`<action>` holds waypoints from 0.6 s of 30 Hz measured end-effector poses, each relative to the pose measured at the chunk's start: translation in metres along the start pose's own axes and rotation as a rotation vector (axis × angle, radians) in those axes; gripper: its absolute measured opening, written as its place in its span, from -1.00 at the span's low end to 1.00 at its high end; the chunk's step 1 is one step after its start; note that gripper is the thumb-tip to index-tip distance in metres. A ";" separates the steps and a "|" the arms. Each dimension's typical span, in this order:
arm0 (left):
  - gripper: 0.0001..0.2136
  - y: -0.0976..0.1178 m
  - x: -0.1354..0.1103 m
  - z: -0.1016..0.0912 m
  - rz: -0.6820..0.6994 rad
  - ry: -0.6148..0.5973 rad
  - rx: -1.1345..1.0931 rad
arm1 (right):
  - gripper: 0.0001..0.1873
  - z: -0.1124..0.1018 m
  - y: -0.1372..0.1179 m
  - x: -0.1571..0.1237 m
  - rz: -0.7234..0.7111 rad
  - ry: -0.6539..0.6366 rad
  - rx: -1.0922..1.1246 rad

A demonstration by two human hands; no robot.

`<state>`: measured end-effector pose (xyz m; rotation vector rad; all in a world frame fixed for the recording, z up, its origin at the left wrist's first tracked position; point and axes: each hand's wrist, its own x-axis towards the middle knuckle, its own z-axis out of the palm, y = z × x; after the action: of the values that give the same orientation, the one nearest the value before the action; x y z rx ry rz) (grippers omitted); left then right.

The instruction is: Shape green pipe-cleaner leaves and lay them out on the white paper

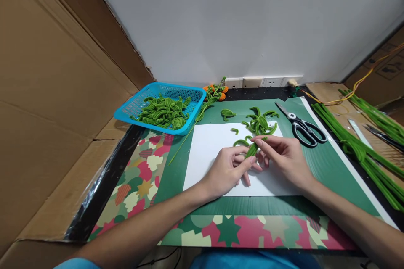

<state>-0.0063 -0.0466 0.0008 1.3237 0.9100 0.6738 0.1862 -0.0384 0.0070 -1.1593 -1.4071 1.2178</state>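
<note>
**A:** What does the person look like from this head view?

**B:** Only two forearms and hands show. The left hand (227, 171) and right hand (285, 157) are both bare: no gloves, rings, watch or bracelets visible.

**A:** Any sleeves?

**B:** The forearms are uncovered along their whole visible length. At the near left corner, a bit of bright blue fabric shows by the left arm, and more blue cloth shows along the near edge at centre.

**A:** Fingernails?

**B:** Short and unpainted, as far as can be seen.

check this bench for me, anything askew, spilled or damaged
Only the blue basket looks off: it sits tilted, half over the mat's edge onto the cardboard. Both hands, left hand and right hand, pinch a green pipe-cleaner piece.
</note>
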 end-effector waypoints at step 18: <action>-0.55 0.000 0.004 -0.002 -0.021 0.027 -0.140 | -0.58 -0.007 0.004 -0.006 -0.249 -0.007 -0.389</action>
<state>-0.0058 -0.0424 0.0002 1.1815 0.8810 0.7279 0.1941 -0.0436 0.0030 -1.1915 -1.7865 0.7944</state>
